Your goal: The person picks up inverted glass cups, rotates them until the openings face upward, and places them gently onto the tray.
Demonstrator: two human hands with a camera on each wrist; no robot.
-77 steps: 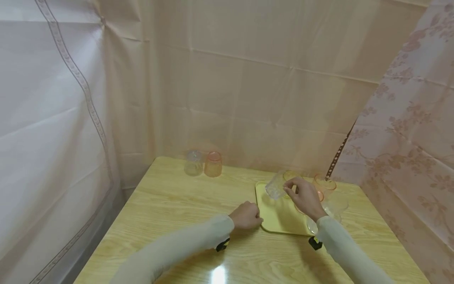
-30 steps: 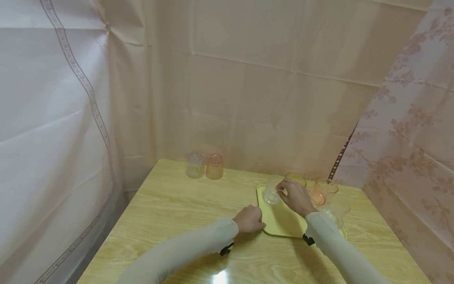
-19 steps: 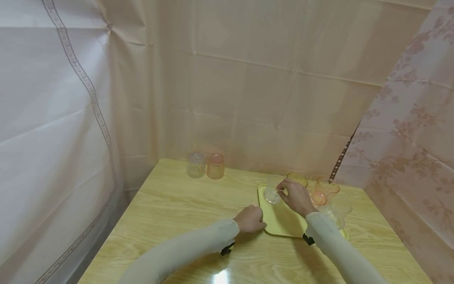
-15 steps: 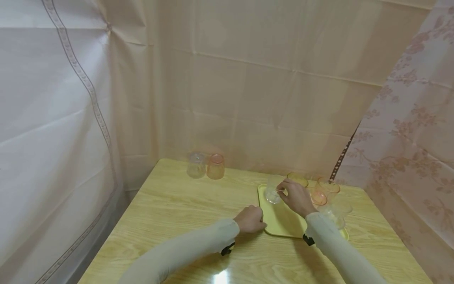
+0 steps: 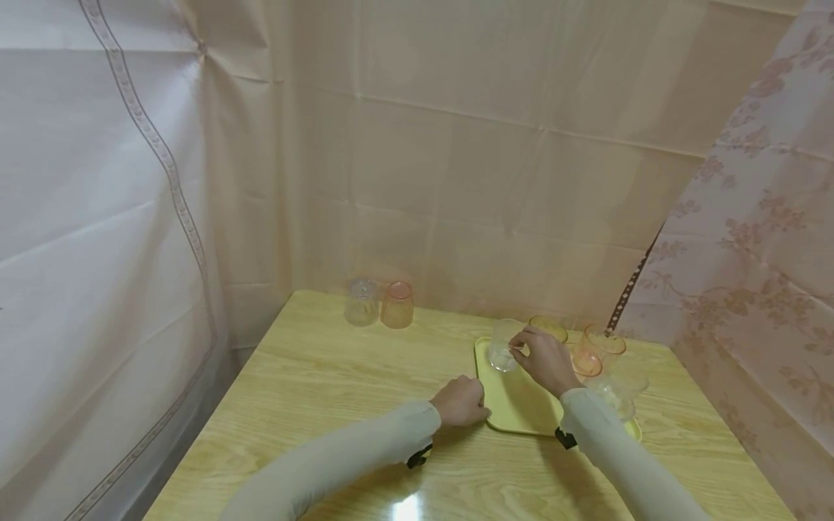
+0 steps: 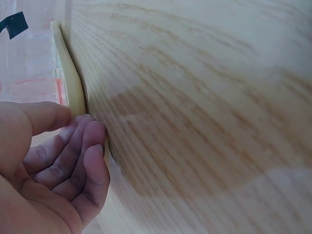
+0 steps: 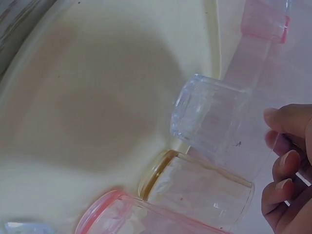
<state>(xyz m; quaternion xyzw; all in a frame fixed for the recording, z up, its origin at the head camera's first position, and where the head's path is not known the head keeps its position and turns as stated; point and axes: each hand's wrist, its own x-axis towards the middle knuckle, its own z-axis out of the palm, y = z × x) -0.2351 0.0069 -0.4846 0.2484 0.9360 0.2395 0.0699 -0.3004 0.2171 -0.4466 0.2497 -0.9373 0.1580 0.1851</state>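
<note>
Nearest is the left hand (image 5: 459, 401), its thumb and fingers pinching the edge of the tray (image 5: 521, 418) at the close corner, maybe so the tray will not slide. The tray lies on the bench (image 5: 313, 383) just right of that hand. The right hand (image 5: 546, 362) is over the tray, thumb and fingertips pinching the top rim of the clear cup (image 5: 502, 347). Holding it up there likely keeps the fingers away from the other cups. The clear cup is upright; I cannot tell if its bottom touches the tray. Right of this hand are a glassy cup (image 5: 615, 399) and a pink cup (image 5: 603, 344); just behind it is a yellow cup (image 5: 549, 328). Far left of both hands, two upside-down cups (image 5: 397, 307) stand side by side.
</note>
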